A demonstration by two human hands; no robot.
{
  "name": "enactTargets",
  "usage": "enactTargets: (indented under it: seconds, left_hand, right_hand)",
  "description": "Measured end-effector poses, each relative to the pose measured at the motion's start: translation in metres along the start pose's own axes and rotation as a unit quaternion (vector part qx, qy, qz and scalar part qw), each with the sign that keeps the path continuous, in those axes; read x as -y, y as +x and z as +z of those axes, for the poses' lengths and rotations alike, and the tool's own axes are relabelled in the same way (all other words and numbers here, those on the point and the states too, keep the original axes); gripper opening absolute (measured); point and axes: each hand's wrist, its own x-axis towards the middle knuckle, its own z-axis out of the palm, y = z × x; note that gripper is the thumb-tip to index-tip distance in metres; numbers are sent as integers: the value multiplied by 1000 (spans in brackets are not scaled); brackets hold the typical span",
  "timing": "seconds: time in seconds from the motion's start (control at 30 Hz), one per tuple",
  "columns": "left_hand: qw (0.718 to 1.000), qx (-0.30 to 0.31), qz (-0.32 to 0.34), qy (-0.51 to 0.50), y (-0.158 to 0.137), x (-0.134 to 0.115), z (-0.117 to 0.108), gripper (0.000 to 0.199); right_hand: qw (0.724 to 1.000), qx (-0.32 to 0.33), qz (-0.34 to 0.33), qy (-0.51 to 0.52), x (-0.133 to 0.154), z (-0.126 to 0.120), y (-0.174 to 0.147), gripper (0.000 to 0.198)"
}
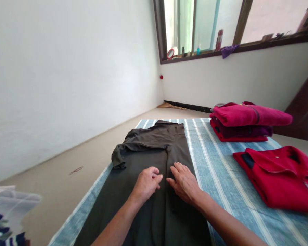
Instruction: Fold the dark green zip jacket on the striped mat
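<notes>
A left hand (146,184) and a right hand (186,182), both bare and ungloved

The fingers (181,169) are slender with rounded tips, and fine creases cross the back of the right hand; the nails are too small to make out in detail. Both wrists (199,198) are bare and narrower than the hands. The left forearm (121,223) and the right forearm (220,222) are uncovered for the whole length in view, smooth in outline and widening gradually away from the wrist.

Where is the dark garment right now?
In the head view, the dark garment lies lower middle on the striped cloth, under the right hand and left of the folded red garment.
</notes>
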Motion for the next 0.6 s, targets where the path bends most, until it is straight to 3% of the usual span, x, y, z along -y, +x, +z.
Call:
enactTargets:
  seconds: [0.13, 0.23, 0.4, 0.6]
  left_hand:
    - [995, -31, -52, -80, 62, -11, 18, 19]
    - [986, -29, -85, -139, 95, -16, 28, 11]
    - [974, -12, -122, -193, 126, -19, 34, 12]
    - [982, -17, -112, -153, 148, -18, 41, 24]
  right_hand:
    - [1000, -6, -16, -9, -18, 7, 36, 41]
    - [1000, -2, 6, -15, -33, 17, 52, 52]
    - [998, 13, 54, -4, -48, 33, 57, 64]
    - [998, 21, 62, 4, -48, 33, 56, 64]
